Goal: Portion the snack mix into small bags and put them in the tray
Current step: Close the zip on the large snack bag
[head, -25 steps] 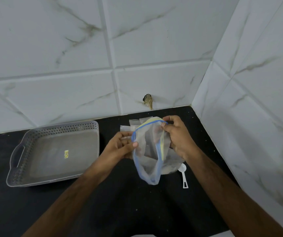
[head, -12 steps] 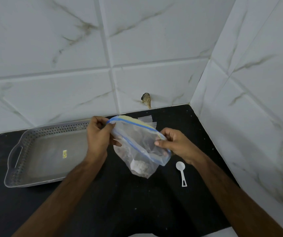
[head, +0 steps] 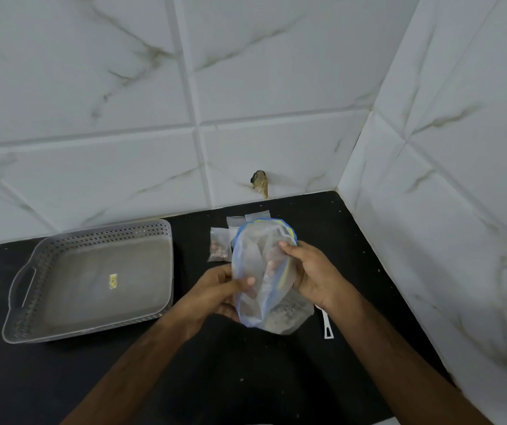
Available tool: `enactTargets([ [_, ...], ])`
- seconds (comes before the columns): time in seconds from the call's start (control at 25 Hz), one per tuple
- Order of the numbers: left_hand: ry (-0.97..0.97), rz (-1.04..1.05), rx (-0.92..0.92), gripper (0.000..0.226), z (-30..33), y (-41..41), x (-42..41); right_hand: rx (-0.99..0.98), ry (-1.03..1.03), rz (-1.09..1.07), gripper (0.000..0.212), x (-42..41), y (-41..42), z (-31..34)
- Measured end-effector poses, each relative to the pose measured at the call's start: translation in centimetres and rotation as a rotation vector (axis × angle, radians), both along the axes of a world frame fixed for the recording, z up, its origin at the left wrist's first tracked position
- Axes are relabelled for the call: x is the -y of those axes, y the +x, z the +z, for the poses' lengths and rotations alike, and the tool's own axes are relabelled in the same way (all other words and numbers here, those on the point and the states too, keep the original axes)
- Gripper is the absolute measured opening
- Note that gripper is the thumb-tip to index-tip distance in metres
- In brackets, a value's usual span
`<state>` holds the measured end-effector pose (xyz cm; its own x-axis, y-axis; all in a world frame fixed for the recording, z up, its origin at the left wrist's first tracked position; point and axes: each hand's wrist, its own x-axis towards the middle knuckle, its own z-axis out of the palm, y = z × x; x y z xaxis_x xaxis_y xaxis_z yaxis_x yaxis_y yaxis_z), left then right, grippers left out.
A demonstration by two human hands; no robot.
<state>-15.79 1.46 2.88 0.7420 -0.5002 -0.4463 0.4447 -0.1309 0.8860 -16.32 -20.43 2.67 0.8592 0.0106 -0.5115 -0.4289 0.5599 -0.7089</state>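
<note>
Both hands hold the big bag (head: 264,271) above the counter (head: 246,378). The left hand (head: 215,289) pinches its near side, thumb on top. The right hand (head: 310,271) grips the far side, fingers curled into the plastic.

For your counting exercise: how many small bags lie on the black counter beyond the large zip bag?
3 visible: one small bag with snack left of the large zip bag, two poking out beyond its top. More may be hidden.
</note>
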Motion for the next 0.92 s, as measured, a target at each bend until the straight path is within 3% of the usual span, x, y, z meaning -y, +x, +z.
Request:
enactTargets([
  [0.12,-0.089,0.21,0.057,0.039,0.4,0.0,0.8,0.168,0.101,0.126,0.048,0.2,-1.5,0.9],
  [0.2,-0.186,0.344,0.03,0.037,0.8,0.3,1.1,0.266,0.044,0.199,0.055,-0.2,-2.8,1.3],
  [0.36,-0.315,0.451,-0.046,0.031,1.4,0.5,1.3,0.312,-0.343,0.168,0.047,-0.1,-3.9,1.5],
  [0.48,-0.281,0.451,-0.016,0.032,2.3,0.3,1.1,0.275,-0.681,0.012,0.027,1.0,-3.4,1.9],
  [0.56,-0.238,0.411,0.015,0.031,2.8,0.1,0.7,0.184,-0.792,-0.074,0.018,1.6,-2.9,1.6],
  [0.76,-0.279,0.136,0.091,0.034,3.8,-0.7,0.3,-0.049,-0.578,-0.211,0.009,1.6,-1.8,0.8],
  [0.84,-0.271,0.235,0.141,0.031,3.6,-0.8,0.4,-0.083,-0.387,-0.161,0.02,1.4,-1.9,1.1],
  [0.92,-0.298,0.41,0.134,0.025,3.3,-0.5,0.6,0.005,-0.066,-0.061,0.027,1.3,-2.7,1.7],
])
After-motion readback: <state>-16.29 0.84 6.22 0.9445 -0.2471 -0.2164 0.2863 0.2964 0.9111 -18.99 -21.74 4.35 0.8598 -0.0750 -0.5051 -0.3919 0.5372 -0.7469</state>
